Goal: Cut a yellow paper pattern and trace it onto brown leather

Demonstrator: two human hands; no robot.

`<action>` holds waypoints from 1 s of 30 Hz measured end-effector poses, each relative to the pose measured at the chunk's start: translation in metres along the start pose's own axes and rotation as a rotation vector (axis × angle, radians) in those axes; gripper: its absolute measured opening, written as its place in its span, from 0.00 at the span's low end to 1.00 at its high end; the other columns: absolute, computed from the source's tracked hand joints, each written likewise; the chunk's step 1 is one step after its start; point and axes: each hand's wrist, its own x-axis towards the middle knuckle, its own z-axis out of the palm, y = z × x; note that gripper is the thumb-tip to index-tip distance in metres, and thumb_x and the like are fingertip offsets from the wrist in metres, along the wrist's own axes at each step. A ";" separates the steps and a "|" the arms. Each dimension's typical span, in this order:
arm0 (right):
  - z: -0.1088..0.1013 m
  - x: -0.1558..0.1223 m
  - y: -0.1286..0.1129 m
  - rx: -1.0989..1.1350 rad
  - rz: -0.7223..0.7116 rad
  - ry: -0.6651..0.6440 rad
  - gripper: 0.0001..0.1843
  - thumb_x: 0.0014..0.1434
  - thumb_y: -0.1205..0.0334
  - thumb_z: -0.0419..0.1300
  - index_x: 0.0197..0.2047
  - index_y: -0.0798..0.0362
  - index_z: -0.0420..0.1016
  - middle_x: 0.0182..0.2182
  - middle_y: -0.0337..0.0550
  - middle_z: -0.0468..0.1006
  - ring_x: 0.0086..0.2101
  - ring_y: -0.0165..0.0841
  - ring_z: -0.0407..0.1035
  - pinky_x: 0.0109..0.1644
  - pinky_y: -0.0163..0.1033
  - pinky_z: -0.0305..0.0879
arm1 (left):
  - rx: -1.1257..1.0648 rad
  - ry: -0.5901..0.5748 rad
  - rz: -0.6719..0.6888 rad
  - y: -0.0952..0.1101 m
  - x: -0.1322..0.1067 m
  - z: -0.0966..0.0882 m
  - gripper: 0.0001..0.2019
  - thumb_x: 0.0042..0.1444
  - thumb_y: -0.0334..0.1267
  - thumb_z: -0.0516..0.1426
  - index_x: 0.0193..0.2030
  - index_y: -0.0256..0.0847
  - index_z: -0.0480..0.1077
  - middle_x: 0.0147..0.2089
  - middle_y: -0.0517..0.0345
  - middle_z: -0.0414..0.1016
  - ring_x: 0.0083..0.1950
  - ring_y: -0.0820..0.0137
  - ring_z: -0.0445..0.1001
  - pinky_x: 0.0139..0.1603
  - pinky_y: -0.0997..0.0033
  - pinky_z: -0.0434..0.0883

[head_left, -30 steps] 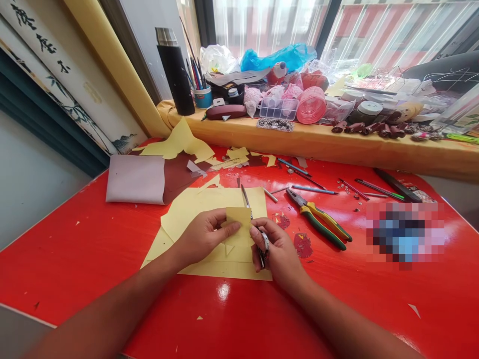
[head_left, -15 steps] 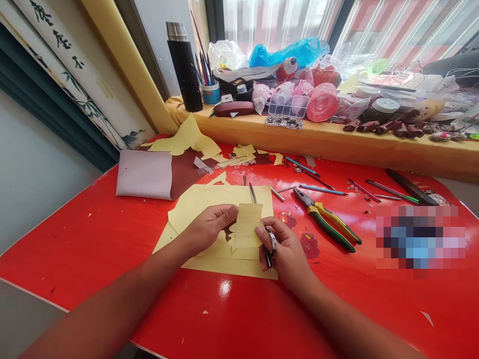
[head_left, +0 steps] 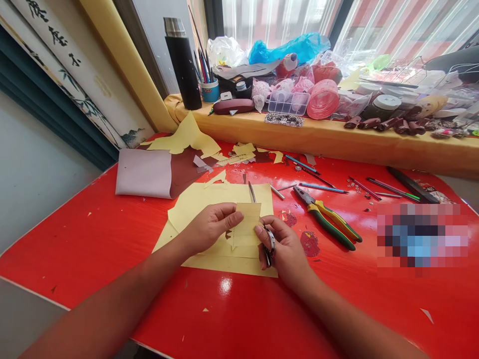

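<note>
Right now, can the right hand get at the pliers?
Probably yes: the pliers lie just to the right of the right hand, and nothing tall shows between them. But that hand holds the scissors, so it would likely need to put those down first.

A black flask point(head_left: 183, 72) stands beside a blue cup point(head_left: 210, 92)

Can make out three black, brush-written Chinese characters point(head_left: 58, 36) on the hanging scroll point(head_left: 84, 75) at the far left, set one below another along its tilted length, in strokes too cursive to name for certain. Can also see a pale yellowish mark point(head_left: 102, 86) lower on the scroll, too faint to tell as seal or writing. Cannot read anything further at this size.
</note>
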 end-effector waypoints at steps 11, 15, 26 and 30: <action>0.001 -0.001 0.001 -0.019 -0.041 -0.069 0.21 0.61 0.40 0.69 0.40 0.48 0.72 0.18 0.25 0.68 0.12 0.26 0.63 0.17 0.31 0.58 | 0.045 0.177 0.028 -0.002 0.000 0.001 0.23 0.63 0.57 0.63 0.27 0.41 0.68 0.26 0.63 0.65 0.30 0.72 0.63 0.32 0.71 0.65; 0.000 -0.001 0.002 -0.015 -0.056 -0.053 0.21 0.62 0.41 0.69 0.38 0.49 0.71 0.18 0.25 0.68 0.13 0.26 0.63 0.18 0.31 0.61 | 0.027 0.175 0.029 -0.001 0.000 0.002 0.22 0.63 0.57 0.63 0.28 0.41 0.70 0.27 0.62 0.68 0.30 0.71 0.65 0.33 0.70 0.66; -0.003 0.003 0.000 0.067 -0.021 0.039 0.19 0.60 0.43 0.71 0.39 0.48 0.72 0.18 0.25 0.70 0.12 0.25 0.64 0.17 0.29 0.54 | 0.239 -0.301 -0.083 -0.002 0.000 -0.023 0.16 0.65 0.53 0.63 0.39 0.41 0.81 0.37 0.52 0.83 0.38 0.64 0.78 0.40 0.69 0.74; -0.002 0.002 -0.002 0.063 -0.008 0.010 0.22 0.56 0.41 0.72 0.37 0.48 0.72 0.20 0.25 0.69 0.12 0.25 0.66 0.15 0.28 0.51 | 0.287 -0.327 -0.063 -0.001 0.000 -0.023 0.19 0.67 0.56 0.60 0.39 0.41 0.80 0.36 0.54 0.79 0.37 0.66 0.75 0.38 0.71 0.72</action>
